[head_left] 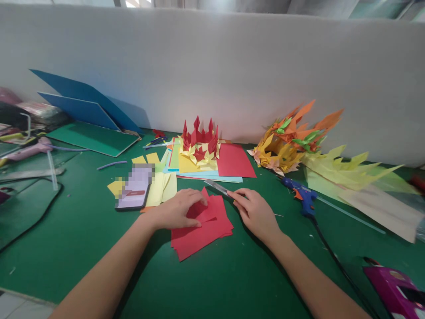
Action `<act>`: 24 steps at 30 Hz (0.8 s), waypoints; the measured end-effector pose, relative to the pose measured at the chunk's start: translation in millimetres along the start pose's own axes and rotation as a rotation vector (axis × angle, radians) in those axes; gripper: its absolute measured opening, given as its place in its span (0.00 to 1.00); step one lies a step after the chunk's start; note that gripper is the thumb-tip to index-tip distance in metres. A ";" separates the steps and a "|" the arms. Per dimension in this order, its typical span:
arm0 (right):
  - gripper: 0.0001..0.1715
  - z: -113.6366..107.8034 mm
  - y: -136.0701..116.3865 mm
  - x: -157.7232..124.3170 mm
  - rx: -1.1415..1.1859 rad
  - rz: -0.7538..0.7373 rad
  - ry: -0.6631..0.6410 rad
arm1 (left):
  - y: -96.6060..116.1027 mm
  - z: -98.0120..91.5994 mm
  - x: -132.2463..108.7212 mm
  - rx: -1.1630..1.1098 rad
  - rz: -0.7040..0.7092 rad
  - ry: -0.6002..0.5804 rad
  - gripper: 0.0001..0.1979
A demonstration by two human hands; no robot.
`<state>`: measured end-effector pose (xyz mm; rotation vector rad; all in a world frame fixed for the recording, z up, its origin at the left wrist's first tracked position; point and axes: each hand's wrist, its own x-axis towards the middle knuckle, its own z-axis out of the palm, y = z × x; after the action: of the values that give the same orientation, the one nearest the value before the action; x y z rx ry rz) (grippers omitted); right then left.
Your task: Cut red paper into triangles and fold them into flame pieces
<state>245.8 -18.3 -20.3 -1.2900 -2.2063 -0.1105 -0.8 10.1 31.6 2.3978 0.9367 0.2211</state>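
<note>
A small stack of red paper [202, 239] lies on the green table in front of me, with a folded red piece [206, 212] on top. My left hand [181, 208] reaches in from the left, its curled fingers and thumb on the folded piece, holding it down at its left side. My right hand [257, 215] grips a slim metallic cutter knife [217, 188] just to the right of the paper. The knife's tip points up and left, away from me, apart from the red sheets.
Behind the paper stands a red and yellow paper crown [199, 137] on coloured sheets. A phone [135, 186] lies left among yellow papers [159, 188]. To the right are an orange paper crown [282, 146], a blue glue gun [303, 197] with its cord, and a purple case [392, 283].
</note>
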 end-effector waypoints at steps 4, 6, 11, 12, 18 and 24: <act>0.16 -0.1 -4.3 1.9 -0.073 0.014 -0.055 | 3.1 4.1 -2.6 -0.118 -0.040 -0.022 0.21; 0.16 -1.4 -8.6 4.1 -0.062 0.005 -0.027 | 1.9 6.1 -2.8 -0.182 -0.066 -0.036 0.23; 0.17 -1.7 -25.1 9.6 0.116 -0.138 -0.099 | -7.3 3.4 -0.4 -0.309 -0.083 0.152 0.18; 0.17 -1.4 -28.3 10.2 0.140 -0.157 -0.148 | -10.0 1.5 0.2 -0.326 -0.090 0.234 0.15; 0.18 3.3 -34.5 10.8 0.210 -0.184 -0.278 | -25.3 -3.9 3.7 -0.088 -0.256 0.563 0.03; 0.12 14.2 -27.8 8.1 0.271 -0.377 -0.090 | -33.8 1.6 4.5 0.119 -0.259 0.527 0.09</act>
<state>213.8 -21.9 -22.1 -0.7388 -2.4200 0.1019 -16.4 32.8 11.5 2.3310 1.5190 0.7401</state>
